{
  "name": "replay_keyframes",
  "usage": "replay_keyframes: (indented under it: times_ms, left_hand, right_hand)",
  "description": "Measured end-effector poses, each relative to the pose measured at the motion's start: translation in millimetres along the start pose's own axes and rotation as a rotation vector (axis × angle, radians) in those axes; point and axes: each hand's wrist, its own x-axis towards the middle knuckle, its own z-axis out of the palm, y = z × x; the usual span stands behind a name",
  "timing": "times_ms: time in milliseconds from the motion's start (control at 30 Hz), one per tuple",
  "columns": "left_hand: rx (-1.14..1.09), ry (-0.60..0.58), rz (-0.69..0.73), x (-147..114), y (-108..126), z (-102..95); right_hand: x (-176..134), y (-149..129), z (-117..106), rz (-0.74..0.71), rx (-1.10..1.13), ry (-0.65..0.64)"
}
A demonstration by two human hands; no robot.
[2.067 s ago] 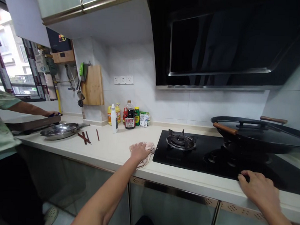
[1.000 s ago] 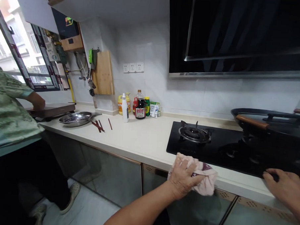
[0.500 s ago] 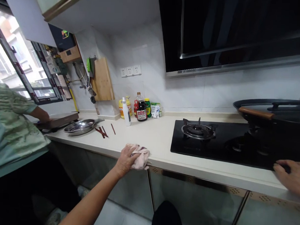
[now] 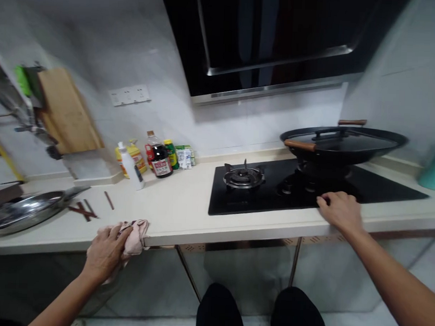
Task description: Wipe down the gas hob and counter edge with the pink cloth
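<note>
Right down at the front edge of the white counter (image 4: 176,197), the left hand (image 4: 106,250) has its fingers bent over a crumpled pale pink cloth (image 4: 138,237), clutching it, part of the fabric drooping over that edge. Across to the front edge of the black glass cooktop (image 4: 237,202), and here's the right hand (image 4: 341,210), palm down, fingers curled with the thumb close by; whether it pinches anything, I can't tell. Near the counter's front edge on the left sits a round, shallow, shiny metal pan (image 4: 31,211), its handle angled toward the back edge. Just beside that handle, thin reddish-brown sticks (image 4: 84,213) lie crossed, with a single brown stick (image 4: 109,200) apart from them. Onto the cooktop: a round black burner (image 4: 244,177) by its left edge, and a wide black wok (image 4: 347,157), lidded, wooden-handled, toward the right and the back edge. Along the counter's back edge they line up: a white plastic bottle (image 4: 131,168), a yellow jug (image 4: 135,153), a dark brown sauce bottle (image 4: 162,162), a green bottle with a yellow cap (image 4: 171,154), green-and-white packets (image 4: 186,158). Behind, against the wall, a light wooden board (image 4: 66,111); over the cooktop, a glossy black range hood (image 4: 266,35).
</note>
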Motion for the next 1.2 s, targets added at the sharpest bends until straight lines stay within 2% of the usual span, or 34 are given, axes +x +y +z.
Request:
replay_keyframes:
  times_ms: [100, 300, 433, 667, 800, 900, 1000, 1133, 1200]
  left_hand:
    - [-0.017, 0.048, 0.058, 12, 45, -8.4]
    - [-0.074, 0.134, 0.111, 34, 154, -38.8]
    - [-0.140, 0.203, 0.215, 51, 232, -69.9]
    - [-0.297, 0.287, 0.418, 88, 369, -135.8]
    - [-0.381, 0.336, 0.500, 106, 432, -164.4]
    - [-0.410, 0.357, 0.504, 111, 457, -175.2]
    - [-0.420, 0.376, 0.500, 111, 462, -176.7]
    - [-0.474, 0.371, 0.472, 111, 459, -170.6]
    - [-0.547, 0.333, 0.465, 113, 455, -164.9]
  right_hand:
    - [-1, -6, -6, 0.017, 0.034, 0.038]
    - [-4, -11, -12, 0.027, 0.088, 0.048]
    - [-4, -11, -13, 0.019, 0.127, 0.057]
    - [-2, -9, -7, 0.003, 0.173, 0.089]
    - [0, -6, -1, -0.005, 0.251, 0.142]
    - [1, -3, -4, -0.029, 0.352, 0.197]
    - [-12, -8, -16, -0.073, 0.475, 0.267]
    - [-64, -40, -24, -0.205, 0.781, 0.360]
    - [-93, -60, -18, -0.353, 0.929, 0.303]
